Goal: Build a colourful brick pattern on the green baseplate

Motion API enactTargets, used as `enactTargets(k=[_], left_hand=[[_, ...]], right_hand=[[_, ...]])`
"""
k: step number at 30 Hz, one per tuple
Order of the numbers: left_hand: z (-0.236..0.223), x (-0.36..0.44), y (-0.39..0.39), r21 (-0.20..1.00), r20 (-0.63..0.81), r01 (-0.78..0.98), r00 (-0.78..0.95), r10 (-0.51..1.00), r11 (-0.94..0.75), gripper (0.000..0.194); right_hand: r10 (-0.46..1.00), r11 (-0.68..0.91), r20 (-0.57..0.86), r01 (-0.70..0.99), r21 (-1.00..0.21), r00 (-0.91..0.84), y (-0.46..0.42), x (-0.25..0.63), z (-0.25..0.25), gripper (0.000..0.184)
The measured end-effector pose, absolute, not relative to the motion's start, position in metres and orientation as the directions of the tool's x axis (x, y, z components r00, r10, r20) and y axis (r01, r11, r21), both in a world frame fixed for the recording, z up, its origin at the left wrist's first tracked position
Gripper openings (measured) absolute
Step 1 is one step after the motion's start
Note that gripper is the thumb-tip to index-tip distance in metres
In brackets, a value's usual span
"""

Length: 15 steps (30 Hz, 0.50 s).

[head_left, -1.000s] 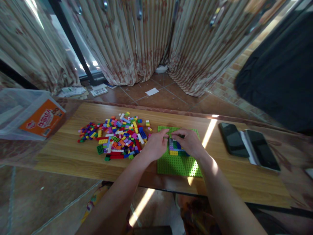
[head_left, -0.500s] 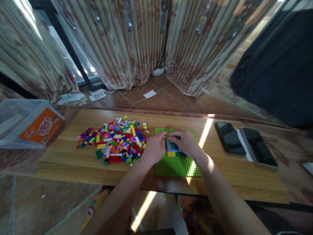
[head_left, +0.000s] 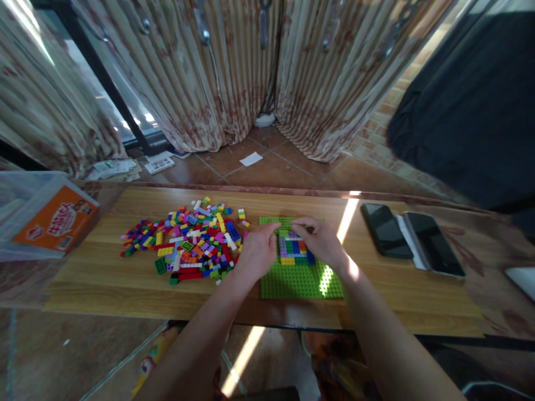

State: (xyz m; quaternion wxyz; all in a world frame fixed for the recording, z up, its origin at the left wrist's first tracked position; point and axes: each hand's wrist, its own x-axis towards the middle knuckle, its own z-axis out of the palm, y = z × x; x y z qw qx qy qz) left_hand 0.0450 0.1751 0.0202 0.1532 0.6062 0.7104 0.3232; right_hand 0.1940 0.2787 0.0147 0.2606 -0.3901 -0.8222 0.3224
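Observation:
A light green studded baseplate (head_left: 292,284) lies on the table below both hands. On it stands a low build of toy bricks (head_left: 292,248), with purple, green, yellow, blue, orange and white parts forming a rough square. My left hand (head_left: 258,250) hovers over the plate's left edge, thumb and index finger apart, nothing visible between them. At the build's upper right is my right hand (head_left: 321,240), its fingers bent and slightly spread, the tips close to the top row. It covers part of the build's right side. I cannot tell whether its fingertips touch a brick.
A pile of loose bricks (head_left: 200,245) in many colours spreads over the table (head_left: 100,267) left of the plate. Two dark phones (head_left: 387,231) with white paper between them lie at the right. A clear plastic box (head_left: 54,223) with an orange label stands at the far left.
My two hands have moved apart from each other above the plate, and more of the brick build shows between them. The whole view has shifted slightly.

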Motion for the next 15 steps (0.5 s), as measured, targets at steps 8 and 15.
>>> enactTargets(k=[8,15], left_hand=[[0.010,0.061,0.170,0.389,0.204,0.921,-0.105,0.973,0.018,0.040],[0.016,0.077,0.166,0.195,0.097,0.975,-0.131,0.987,0.111,0.047]], right_hand=[[0.744,0.577,0.194,0.468,-0.669,-0.640,0.277,0.190,0.011,0.016],[0.756,0.531,0.137,0.477,-0.700,-0.640,0.280,0.189,0.007,0.016]])
